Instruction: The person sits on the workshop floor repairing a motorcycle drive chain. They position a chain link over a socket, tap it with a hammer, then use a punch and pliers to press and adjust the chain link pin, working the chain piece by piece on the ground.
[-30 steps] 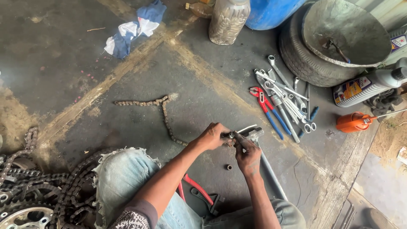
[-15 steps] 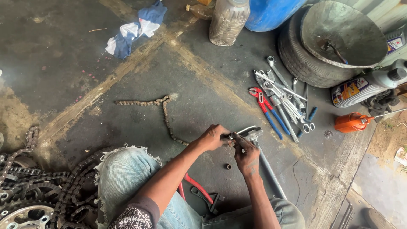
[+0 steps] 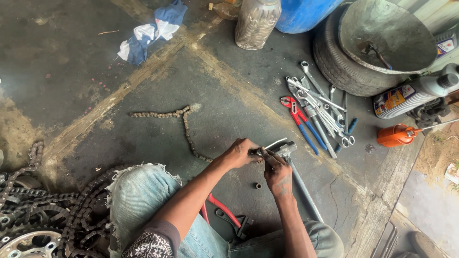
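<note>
Left hand: the left hand [image 3: 240, 153] is closed around a small metal part [image 3: 258, 152], fingers curled tight on it, just above the concrete floor [image 3: 215, 86].
Right hand: the right hand [image 3: 277, 169] meets the left from the other side, thumb and fingertips pinched narrow on the same small part; whether it grips or only steadies it cannot be told.
Held part: it sits between both hands, touching the head of a long grey steel tool [image 3: 299, 179] whose shaft lies along the floor toward the near edge.
Just beside: a small dark bushing [image 3: 258, 186] lies on the floor below the hands, apart from them.
Chain: a thin rusty chain [image 3: 179, 122] lies bent on the floor, its near end running toward the left wrist.
Under the arms: red-handled pliers [image 3: 224, 212] lie by the person's denim-clad knee [image 3: 143, 191].
Right of the hands: a cluster of spanners [image 3: 318, 102] with red-and-blue pliers [image 3: 299, 119] at its left side.
Far right: an orange oil can [image 3: 396, 135], a spray bottle [image 3: 411, 95], and a metal basin [image 3: 387, 36] resting on a tyre [image 3: 334, 62].
Far edge: a plastic jar [image 3: 257, 21], a blue drum [image 3: 306, 12], a blue-white rag [image 3: 150, 31].
Left corner: heavy chains and sprockets [image 3: 43, 215].
</note>
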